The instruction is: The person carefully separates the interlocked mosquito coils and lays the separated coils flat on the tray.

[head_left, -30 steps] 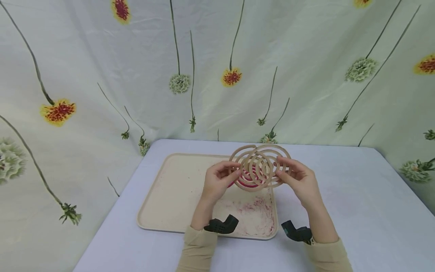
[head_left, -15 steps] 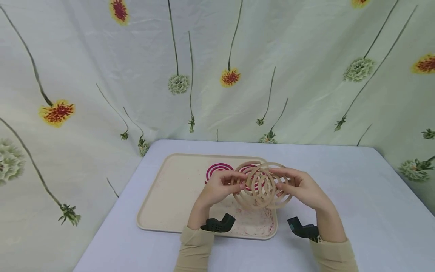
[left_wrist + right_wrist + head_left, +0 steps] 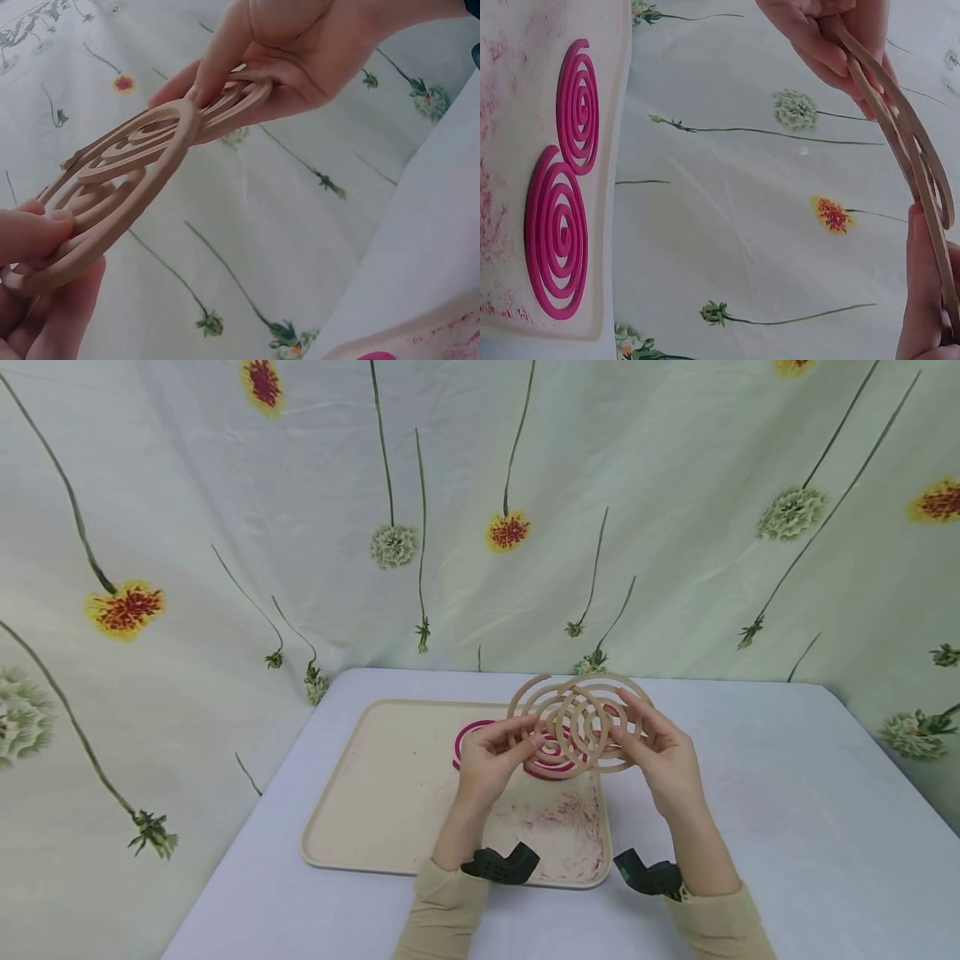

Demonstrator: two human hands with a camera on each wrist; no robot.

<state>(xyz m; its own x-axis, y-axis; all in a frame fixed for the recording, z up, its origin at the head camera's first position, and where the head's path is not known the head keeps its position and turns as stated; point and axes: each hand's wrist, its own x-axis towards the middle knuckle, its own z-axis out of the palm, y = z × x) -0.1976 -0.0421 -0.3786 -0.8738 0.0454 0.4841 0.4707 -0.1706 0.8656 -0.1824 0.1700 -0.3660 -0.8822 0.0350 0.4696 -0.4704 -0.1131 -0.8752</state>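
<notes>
Two brown mosquito coils [image 3: 178, 154] overlap each other, raised above the tray and tilted. My left hand [image 3: 483, 764] pinches their left side between thumb and fingers, and my right hand [image 3: 663, 760] pinches the right side. In the left wrist view the spirals appear partly nested, with their loops crossing; whether they are fully one piece I cannot tell. Behind and below lie two magenta mosquito coils [image 3: 564, 232], flat on the tray and side by side, nearly touching. In the head view my left hand and the brown coils partly hide them.
A beige tray [image 3: 382, 802] lies on the white-covered table [image 3: 765, 793], reddish crumbs [image 3: 566, 822] scattered over its right part. A flowered cloth [image 3: 315, 510] hangs behind the table. Each wrist wears a black camera mount [image 3: 502, 864].
Both hands lowered the brown coils toward me half a second ago, and now hold them higher and more upright again. The magenta coils stay put.
</notes>
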